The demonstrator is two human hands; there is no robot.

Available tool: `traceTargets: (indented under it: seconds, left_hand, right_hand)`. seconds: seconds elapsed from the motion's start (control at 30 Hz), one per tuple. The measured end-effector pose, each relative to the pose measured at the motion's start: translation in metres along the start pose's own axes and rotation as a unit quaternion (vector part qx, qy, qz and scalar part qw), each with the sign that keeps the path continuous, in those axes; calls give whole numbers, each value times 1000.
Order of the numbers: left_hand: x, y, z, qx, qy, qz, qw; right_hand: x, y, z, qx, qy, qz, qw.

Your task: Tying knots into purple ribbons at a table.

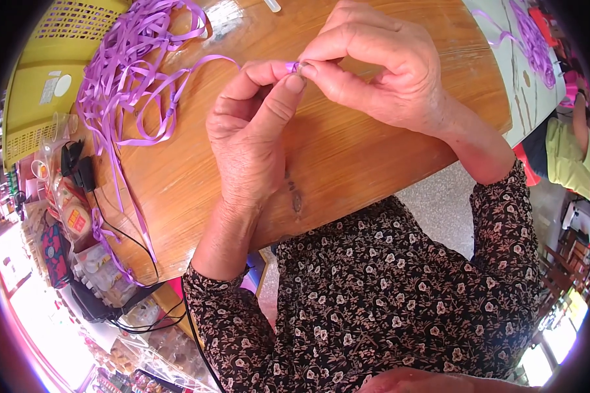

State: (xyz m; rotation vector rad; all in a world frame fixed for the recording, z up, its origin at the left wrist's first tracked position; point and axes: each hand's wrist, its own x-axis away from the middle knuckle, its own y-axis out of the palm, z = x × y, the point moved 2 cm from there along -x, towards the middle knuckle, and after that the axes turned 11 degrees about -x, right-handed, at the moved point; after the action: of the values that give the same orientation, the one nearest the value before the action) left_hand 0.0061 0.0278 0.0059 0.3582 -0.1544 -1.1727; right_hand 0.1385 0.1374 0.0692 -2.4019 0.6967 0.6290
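Above the wooden table, my left hand is closed, thumb and forefinger pinching a narrow purple ribbon near its end. My right hand meets it fingertip to fingertip, thumb and forefinger pressed together at the same spot. Something small and dark shows between the fingertips, too tiny to make out. From behind my left fingers the ribbon runs left into a large tangled heap of purple ribbon on the table. One ribbon strand trails down over the table's left part.
A yellow plastic basket stands at the far left. A black cable crosses the table's left edge beside packaged goods. More purple ribbon lies on a white marbled table at the right. Another person in yellow-green clothing is beyond it.
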Motion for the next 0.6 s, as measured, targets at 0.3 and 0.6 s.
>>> traceTargets:
  seconds: [0.3,0.6]
  left_hand:
    - [0,0,-4,109,-70,-25,991]
    - [0,-5,-5,143,-88,-28,985]
  right_hand:
    - [10,17,32,-154,-183,32,970]
    - [12,27,50,-442,211,102,866]
